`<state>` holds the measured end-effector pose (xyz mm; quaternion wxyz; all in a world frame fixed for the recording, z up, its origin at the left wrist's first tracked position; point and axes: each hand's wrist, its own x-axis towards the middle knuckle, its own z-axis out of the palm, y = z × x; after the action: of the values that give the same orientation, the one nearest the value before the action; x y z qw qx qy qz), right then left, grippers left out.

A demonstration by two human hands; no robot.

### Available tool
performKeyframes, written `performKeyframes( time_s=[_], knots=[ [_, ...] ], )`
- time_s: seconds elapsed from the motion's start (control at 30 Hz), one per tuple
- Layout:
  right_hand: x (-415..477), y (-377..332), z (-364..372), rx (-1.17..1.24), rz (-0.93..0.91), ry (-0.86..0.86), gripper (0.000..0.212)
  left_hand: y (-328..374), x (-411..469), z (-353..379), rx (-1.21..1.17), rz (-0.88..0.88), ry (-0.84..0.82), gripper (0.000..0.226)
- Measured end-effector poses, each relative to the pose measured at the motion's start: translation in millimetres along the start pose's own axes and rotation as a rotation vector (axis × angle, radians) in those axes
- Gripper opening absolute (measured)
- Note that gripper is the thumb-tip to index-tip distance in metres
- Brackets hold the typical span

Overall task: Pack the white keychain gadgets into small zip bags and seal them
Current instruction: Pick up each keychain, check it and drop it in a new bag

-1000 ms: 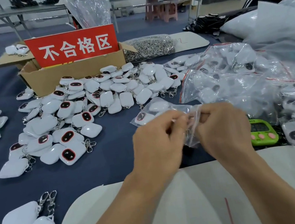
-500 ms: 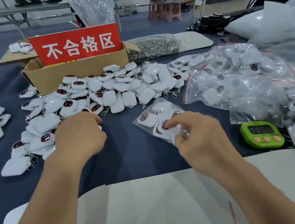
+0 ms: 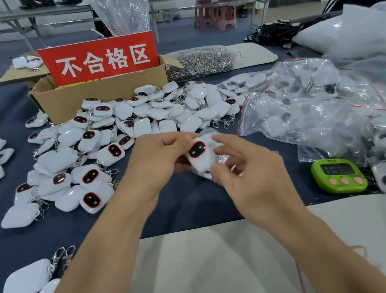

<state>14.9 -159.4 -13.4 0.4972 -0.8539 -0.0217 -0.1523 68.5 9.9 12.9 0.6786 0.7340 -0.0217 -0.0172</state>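
Dozens of loose white gadgets (image 3: 108, 135) lie heaped at ten o'clock from the hands. The left hand (image 3: 156, 164), which was down on that heap half a second ago, has brought one gadget (image 3: 200, 156) to the middle, dark face up and pinched in curled fingers. Just at its three o'clock the zip bag (image 3: 208, 135), part-filled, is pinched by the right hand (image 3: 256, 179), which earlier pressed it flat. I'd call this the loading step: next the mouth needs spreading, the piece slid in and the strip pressed shut, before it joins the sealed bags (image 3: 309, 114) at two o'clock.
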Motion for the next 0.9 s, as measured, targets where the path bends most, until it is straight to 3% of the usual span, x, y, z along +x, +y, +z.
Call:
performKeyframes(
  time_s=[0.1, 0.23, 0.43, 0.63, 0.9],
  knots=[
    [1, -6, 4, 0.204, 0.147, -0.132, 0.029, -5, -5, 8, -0.192, 0.003, -0.025, 0.01],
    [2, -10, 5, 0.272, 0.182, -0.155, 0.014, -12, -8, 13, -0.256, 0.015, -0.006, 0.02],
    [7, -9, 0, 0.498, 0.325, -0.115, 0.018, -15, -9, 12, -0.266, 0.059, -0.098, 0.024],
    [10, -10, -6, 0.654, 0.399, -0.217, 0.021, -13, -11, 13, -0.2, 0.104, -0.163, 0.025],
    [9, -8, -3, 0.593, 0.399, -0.2, 0.029, -13, -13, 7, -0.189, 0.09, -0.219, 0.029]
  ],
)
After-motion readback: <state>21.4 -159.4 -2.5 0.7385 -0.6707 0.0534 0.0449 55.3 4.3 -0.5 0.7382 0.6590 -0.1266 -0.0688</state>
